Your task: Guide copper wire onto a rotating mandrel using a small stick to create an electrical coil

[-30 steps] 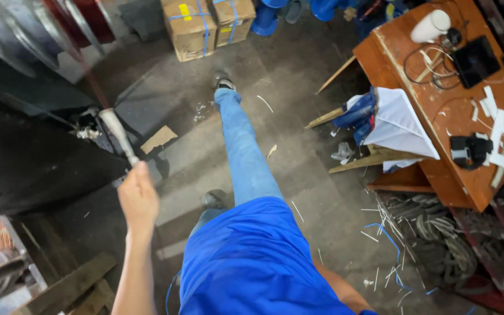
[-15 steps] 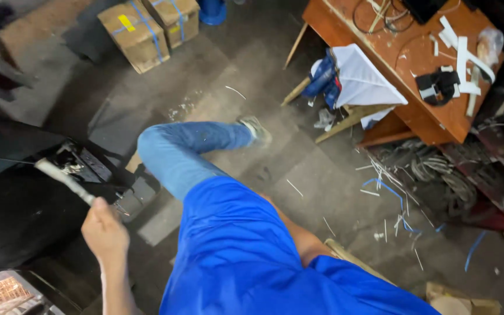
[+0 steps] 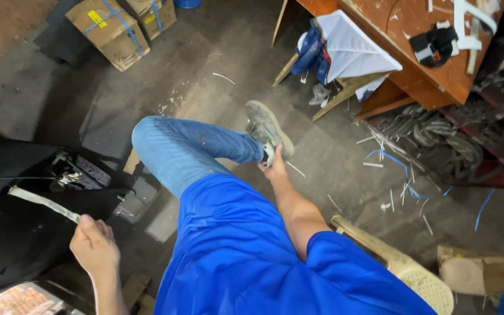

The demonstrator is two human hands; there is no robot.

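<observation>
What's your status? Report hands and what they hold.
Left hand gripping pale strip. Right hand on shoe, leg raised. Scraps litter floor.

Grimy concrete floor [image 3: 345, 169], strapped cardboard boxes [image 3: 121, 26], scattered white and blue strips [image 3: 389, 157], coiled hoses [image 3: 438, 137]

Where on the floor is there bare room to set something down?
Bare concrete lies between the cardboard boxes and the raised shoe. It's crowded right of the shoe: plastic strips, coiled scrap under the wooden table.
</observation>
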